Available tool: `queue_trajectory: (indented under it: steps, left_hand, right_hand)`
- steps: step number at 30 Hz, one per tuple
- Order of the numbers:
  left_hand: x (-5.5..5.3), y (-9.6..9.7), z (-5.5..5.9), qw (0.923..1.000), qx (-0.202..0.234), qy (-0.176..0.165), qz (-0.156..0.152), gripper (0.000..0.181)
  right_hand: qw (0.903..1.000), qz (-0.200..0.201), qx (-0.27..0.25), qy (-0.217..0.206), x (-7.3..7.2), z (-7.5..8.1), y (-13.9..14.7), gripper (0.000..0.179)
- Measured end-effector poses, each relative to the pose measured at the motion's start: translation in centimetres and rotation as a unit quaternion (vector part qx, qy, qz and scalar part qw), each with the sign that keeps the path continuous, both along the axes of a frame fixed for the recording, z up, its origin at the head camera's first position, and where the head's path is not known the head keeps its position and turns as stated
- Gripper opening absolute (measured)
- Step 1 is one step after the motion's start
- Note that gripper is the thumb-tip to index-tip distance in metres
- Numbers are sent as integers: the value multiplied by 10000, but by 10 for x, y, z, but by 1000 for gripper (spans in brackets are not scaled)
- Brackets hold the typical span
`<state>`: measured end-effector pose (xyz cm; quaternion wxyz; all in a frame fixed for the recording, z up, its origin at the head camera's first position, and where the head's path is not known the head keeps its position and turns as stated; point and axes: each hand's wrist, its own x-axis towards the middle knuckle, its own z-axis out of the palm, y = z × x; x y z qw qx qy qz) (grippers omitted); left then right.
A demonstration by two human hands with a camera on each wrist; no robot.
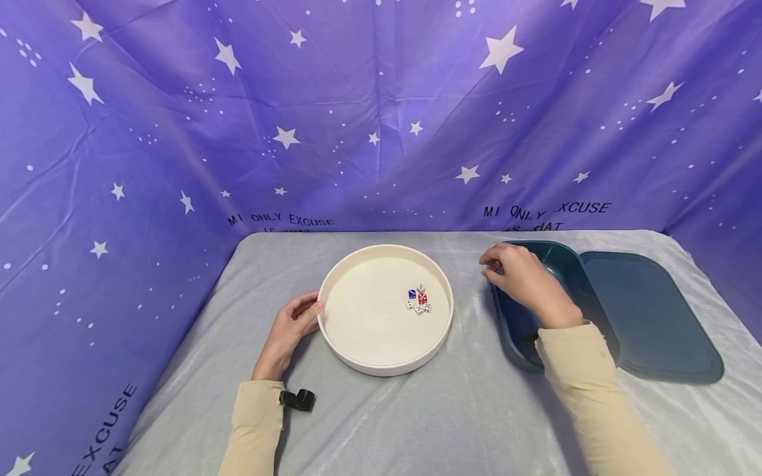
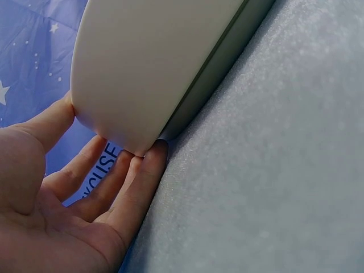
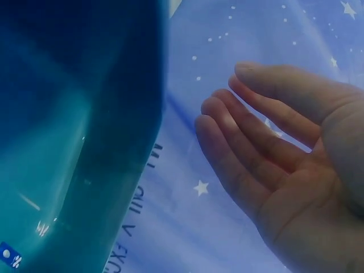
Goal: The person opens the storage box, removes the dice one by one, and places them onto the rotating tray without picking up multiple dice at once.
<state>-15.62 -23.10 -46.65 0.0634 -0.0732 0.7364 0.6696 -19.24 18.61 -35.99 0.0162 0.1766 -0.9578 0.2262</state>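
A round cream tray [image 1: 363,317] with a raised rim sits mid-table. Inside it, right of centre, cluster a blue die [image 1: 412,294], a red die [image 1: 423,299] and several white dice [image 1: 427,308]. My left hand [image 1: 292,327] holds the tray's left side, thumb at the rim and fingers against the lower wall [image 2: 142,85]. My right hand [image 1: 526,281] is over the left edge of a dark teal box [image 1: 506,340]. Its fingers [image 3: 239,136] are loosely bent with nothing between them. In the right wrist view, a blue die [image 3: 10,255] shows inside the box.
A flat teal lid [image 1: 657,317] lies on the table right of the box, against its side. Grey cloth [image 1: 387,423] covers the table. A purple star-printed curtain [image 1: 381,119] encloses the back and sides. A small black device [image 1: 300,399] is attached at the left sleeve.
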Motion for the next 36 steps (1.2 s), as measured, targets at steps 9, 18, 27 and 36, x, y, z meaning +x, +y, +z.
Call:
queue_trajectory:
  steps: [9, 18, 27, 36]
  left_hand:
    - [-1, 0, -1, 10000, -3, -49, 43, 54]
    - [-1, -1, -3, 10000, 21, 5, 7, 53]
    - [-2, 0, -4, 10000, 31, 40, -21, 52]
    - [-2, 0, -2, 10000, 22, -4, 26, 52]
  right_hand:
    - [9988, -304, 86, -377, 0, -4, 18, 22]
    - [9976, -424, 164, -528, 1, -8, 42, 25]
    - [9959, -581, 259, -637, 0, -15, 59, 26]
    - [9930, -571, 374, -968, -3, -20, 74, 32]
